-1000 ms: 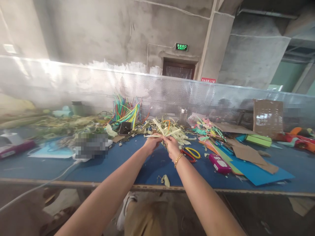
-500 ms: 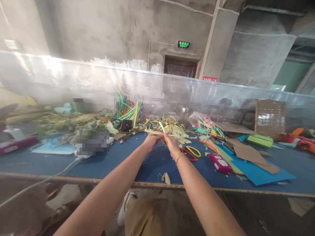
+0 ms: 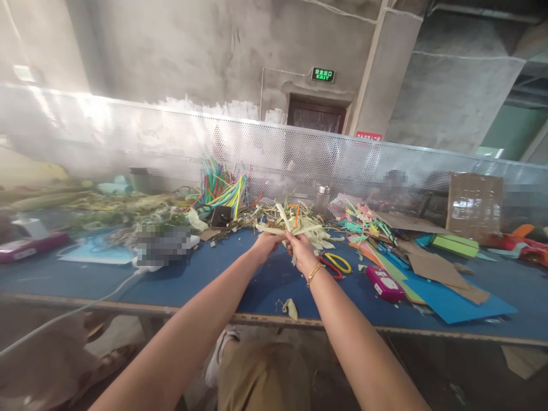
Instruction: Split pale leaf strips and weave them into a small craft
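Above the blue tabletop, my left hand (image 3: 266, 245) and my right hand (image 3: 302, 250) meet, fingers pinched together. Between them are pale corn husk strips (image 3: 281, 211) that cross one another, one standing up and others reaching left and right. Which strip each hand holds is hard to make out. Behind my hands lies a heap of loose husk strips (image 3: 315, 238) with an orange piece (image 3: 297, 212) among them. Scissors with red and yellow handles (image 3: 339, 263) rest right beside my right wrist. A small husk scrap (image 3: 291, 309) lies near the front edge.
Colourful pipe cleaners (image 3: 220, 185) stand at the back left. A white power strip (image 3: 148, 266) trails its cable over the front edge. To the right lie a magenta box (image 3: 385, 283), blue card (image 3: 454, 299) and cardboard pieces (image 3: 436, 268). A bottle (image 3: 322, 200) stands behind.
My hands stay together on the husk strips. The strips now fan out in a clearer cross, and one more end sticks out to the right. The view has shifted slightly.
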The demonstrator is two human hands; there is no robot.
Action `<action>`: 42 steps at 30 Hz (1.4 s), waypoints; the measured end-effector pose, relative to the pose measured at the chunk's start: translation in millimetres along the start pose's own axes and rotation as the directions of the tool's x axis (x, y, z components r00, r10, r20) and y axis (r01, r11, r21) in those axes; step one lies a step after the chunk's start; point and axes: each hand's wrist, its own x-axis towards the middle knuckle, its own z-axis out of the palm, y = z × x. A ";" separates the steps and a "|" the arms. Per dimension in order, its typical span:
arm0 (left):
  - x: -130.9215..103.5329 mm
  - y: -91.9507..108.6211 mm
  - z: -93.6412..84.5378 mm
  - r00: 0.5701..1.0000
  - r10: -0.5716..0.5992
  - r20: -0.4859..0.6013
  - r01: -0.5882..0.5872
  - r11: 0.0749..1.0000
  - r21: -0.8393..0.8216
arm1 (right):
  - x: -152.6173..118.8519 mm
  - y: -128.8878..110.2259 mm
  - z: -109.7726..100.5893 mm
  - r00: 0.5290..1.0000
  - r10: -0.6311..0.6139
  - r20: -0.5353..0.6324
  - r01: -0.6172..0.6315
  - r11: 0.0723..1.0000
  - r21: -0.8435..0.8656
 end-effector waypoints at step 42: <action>0.3 16.7 -10.0 0.903 0.033 -0.428 -0.123 0.975 -0.186 | 3.7 -5.3 -1.0 0.985 0.077 -0.157 -0.062 0.993 0.099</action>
